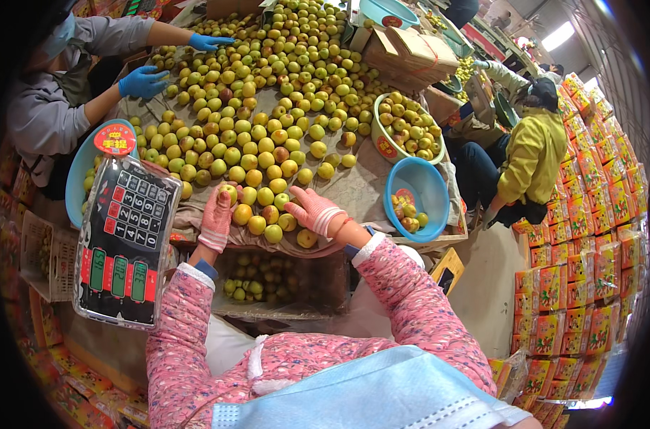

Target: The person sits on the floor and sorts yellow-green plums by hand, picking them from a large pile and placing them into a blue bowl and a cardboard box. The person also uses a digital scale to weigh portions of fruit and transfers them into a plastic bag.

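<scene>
My left hand (216, 220), in a striped pink knit glove, holds one small yellow-green fruit (227, 193) between thumb and fingers at the near edge of the pile. My right hand (315, 211), gloved alike, lies palm down with its fingers spread, its fingertips against or just over the fruits beside it. Nothing shows in its grip. Many loose yellow-green fruits (266, 145), some blushed red, cover the cloth-lined table (365, 179) before me. Below its near edge, a box (314, 281) has more fruits inside.
A digital scale display (126, 241) stands at left, before a blue basin (78, 161). At right are a blue basin (437, 185) with several fruits and a fuller pale green basin (439, 153). A co-worker's blue-gloved hand (142, 82) reaches in. Flattened cardboard (410, 56) lies behind; printed cartons (561, 289) rise right.
</scene>
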Tool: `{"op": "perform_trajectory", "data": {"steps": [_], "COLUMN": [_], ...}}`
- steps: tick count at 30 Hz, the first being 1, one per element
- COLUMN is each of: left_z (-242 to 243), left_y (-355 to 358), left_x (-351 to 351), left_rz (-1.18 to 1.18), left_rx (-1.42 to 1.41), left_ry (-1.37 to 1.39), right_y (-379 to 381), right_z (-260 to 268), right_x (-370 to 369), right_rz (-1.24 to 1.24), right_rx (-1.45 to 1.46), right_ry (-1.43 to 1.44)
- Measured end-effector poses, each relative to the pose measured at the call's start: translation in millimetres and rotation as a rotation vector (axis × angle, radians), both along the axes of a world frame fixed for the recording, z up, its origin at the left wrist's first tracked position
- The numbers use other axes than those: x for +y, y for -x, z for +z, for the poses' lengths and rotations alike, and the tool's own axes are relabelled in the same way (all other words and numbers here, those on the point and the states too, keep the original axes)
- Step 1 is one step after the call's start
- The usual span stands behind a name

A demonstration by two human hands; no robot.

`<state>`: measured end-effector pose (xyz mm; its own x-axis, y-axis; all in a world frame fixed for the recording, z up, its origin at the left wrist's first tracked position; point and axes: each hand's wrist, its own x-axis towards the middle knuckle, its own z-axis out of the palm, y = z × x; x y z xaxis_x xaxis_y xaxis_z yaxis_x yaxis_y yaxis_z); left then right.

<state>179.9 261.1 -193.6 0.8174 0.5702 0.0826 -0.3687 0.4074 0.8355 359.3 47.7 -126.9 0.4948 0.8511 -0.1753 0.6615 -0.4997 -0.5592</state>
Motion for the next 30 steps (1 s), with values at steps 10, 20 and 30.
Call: {"op": "perform_trajectory", "data": {"steps": [10, 20, 30], "left_z": [-28, -4, 3], "left_y": [5, 3, 1], "left_x": [7, 12, 10], "left_rz": [-0.008, -0.067, -0.096], "left_rx": [-0.018, 0.015, 0.045], "left_ry": [0.158, 0.191, 0.166], "right_y": [-9, -17, -21], "right_z": [-17, -26, -27], "right_x": [5, 7, 7], "right_rz": [0.115, -0.017, 0.023], "right_rx": [-0.217, 0.098, 0.191], "right_ry": [-0.178, -0.223, -0.201]}}
